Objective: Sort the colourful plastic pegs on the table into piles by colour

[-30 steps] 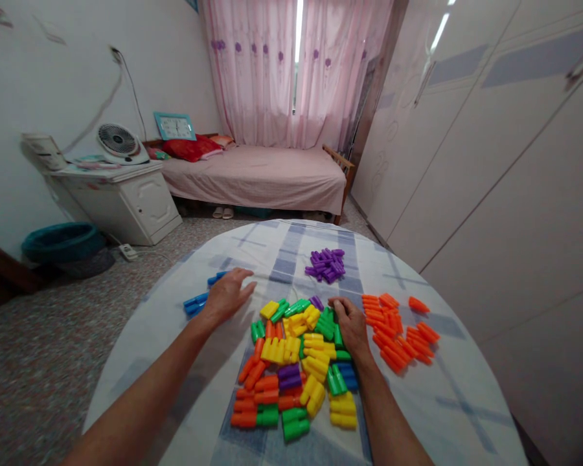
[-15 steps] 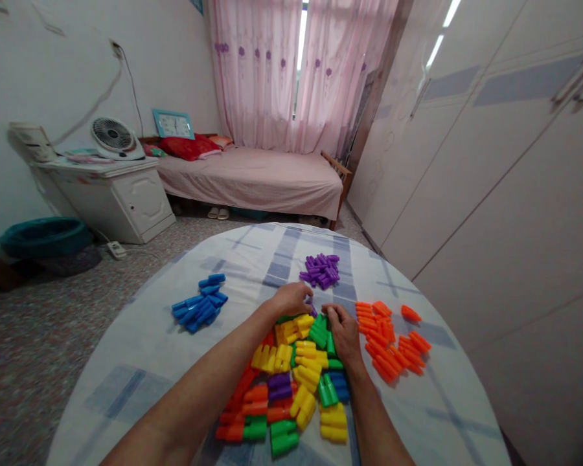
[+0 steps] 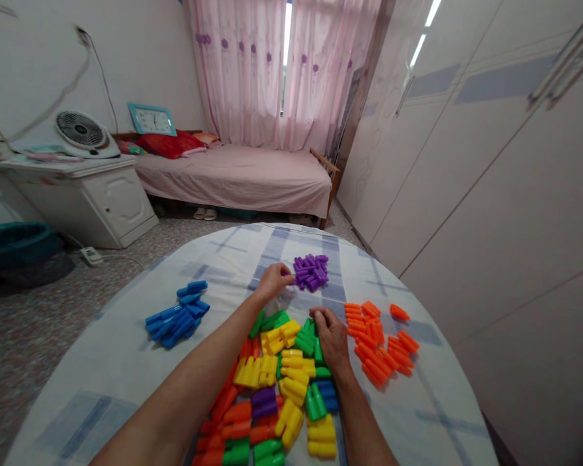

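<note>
My left hand (image 3: pixel 274 282) is at the left edge of a pile of purple plastic building blocks (image 3: pixel 313 272). Its fingers are pinched on a purple block, only a bit of which shows at the fingertips. My right hand (image 3: pixel 331 335) rests beside some green blocks (image 3: pixel 306 336), fingers curled and closed; whatever they may hold is hidden. Between my forearms lies a mixed heap with yellow blocks (image 3: pixel 256 371), red-orange blocks (image 3: pixel 237 413), a purple block (image 3: pixel 264 402) and dark blue blocks (image 3: pixel 327 395).
A pile of blue blocks (image 3: pixel 177 318) lies to the left and orange blocks (image 3: pixel 379 349) to the right, on a round table with a checked cloth (image 3: pixel 126 362). Beyond stand a bed (image 3: pixel 243 178), a white cabinet (image 3: pixel 119 200) with a fan (image 3: pixel 82 133), and a wardrobe (image 3: pixel 490 194).
My left hand has moved forward and away from my right hand, up to the purple pile, with a purple block. My right hand stays by the green blocks. The view has turned slightly right.
</note>
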`<state>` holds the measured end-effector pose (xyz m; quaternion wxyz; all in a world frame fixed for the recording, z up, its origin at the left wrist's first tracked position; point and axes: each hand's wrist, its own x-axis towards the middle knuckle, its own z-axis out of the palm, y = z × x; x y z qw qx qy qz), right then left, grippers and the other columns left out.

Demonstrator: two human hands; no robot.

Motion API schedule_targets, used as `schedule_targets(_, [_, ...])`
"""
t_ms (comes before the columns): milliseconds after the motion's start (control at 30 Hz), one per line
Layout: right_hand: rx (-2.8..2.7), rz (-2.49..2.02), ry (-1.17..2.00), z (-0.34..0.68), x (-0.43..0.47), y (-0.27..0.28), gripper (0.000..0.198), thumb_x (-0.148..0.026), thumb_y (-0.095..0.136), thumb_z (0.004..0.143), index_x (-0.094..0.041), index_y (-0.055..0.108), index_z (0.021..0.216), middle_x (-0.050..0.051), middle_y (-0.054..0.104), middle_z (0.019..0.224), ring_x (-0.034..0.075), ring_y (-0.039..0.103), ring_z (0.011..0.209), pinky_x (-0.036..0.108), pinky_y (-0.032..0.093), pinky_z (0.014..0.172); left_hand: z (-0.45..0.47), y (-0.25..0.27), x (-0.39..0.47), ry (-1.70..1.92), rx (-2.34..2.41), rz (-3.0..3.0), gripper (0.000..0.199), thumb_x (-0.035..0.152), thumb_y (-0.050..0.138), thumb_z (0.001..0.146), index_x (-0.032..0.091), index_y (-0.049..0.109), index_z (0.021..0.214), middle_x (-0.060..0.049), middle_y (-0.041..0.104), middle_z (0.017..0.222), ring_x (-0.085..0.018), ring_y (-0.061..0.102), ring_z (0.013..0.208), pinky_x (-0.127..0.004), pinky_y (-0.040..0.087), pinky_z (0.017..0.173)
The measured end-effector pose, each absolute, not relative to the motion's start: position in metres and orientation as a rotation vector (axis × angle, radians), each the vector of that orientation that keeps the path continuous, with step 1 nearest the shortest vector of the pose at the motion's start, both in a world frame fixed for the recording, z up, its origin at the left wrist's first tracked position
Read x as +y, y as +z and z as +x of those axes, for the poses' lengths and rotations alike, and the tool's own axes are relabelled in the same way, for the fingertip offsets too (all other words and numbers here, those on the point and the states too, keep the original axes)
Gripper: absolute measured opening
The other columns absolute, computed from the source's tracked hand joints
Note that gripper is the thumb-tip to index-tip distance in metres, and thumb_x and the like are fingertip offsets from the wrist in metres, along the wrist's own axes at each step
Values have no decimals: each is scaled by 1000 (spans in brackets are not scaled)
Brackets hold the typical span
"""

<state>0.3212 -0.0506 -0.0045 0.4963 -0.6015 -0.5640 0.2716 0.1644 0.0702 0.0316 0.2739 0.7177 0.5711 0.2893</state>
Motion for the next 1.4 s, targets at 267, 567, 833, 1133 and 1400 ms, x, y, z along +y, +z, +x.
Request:
schedule_targets(267, [-1385, -1463, 662, 323, -51, -7, 30, -38, 42, 83, -19, 66, 84, 4, 69, 84, 18, 61, 80, 26, 44, 73, 181, 45, 101, 904, 1467, 1847, 41, 30, 53, 79, 8, 60, 113, -9, 69, 102, -16, 63, 87, -23, 47, 74])
schedule_targets(567, [-1391, -1481, 651, 322, -52, -5, 32, -39, 42, 82, -18, 66, 84, 4, 69, 83, 18, 60, 76, 26, 43, 70, 91, 55, 12, 634, 1588, 2011, 32, 30, 59, 71, 14, 67, 98, -9, 69, 95, -22, 62, 86, -29, 46, 78])
schedule_targets(833, [-1396, -1478, 624, 322, -51, -3, 32, -40, 44, 79, -18, 67, 81, 5, 69, 80, 18, 60, 74, 27, 44, 68, 62, 39, -47, 435, 1626, 2071, 42, 38, 61, 69, 22, 62, 107, -4, 65, 98, -20, 61, 86, -27, 47, 75])
schedule_targets(1133, [-1393, -1490, 647, 323, -51, -5, 32, -40, 43, 80, -18, 66, 82, 4, 68, 81, 18, 59, 75, 27, 43, 70, 75, 12, -43, 932, 1403, 1692, 43, 27, 54, 73, 15, 57, 113, -6, 66, 108, -18, 62, 96, -30, 51, 83])
schedule_targets(1400, [-1396, -1492, 646, 322, -52, -3, 33, -40, 42, 80, -18, 66, 83, 4, 68, 81, 18, 59, 75, 28, 43, 70, 88, 64, -81, 1114, 1476, 1831, 28, 24, 51, 78, 19, 62, 103, -6, 63, 110, -22, 56, 106, -37, 44, 95])
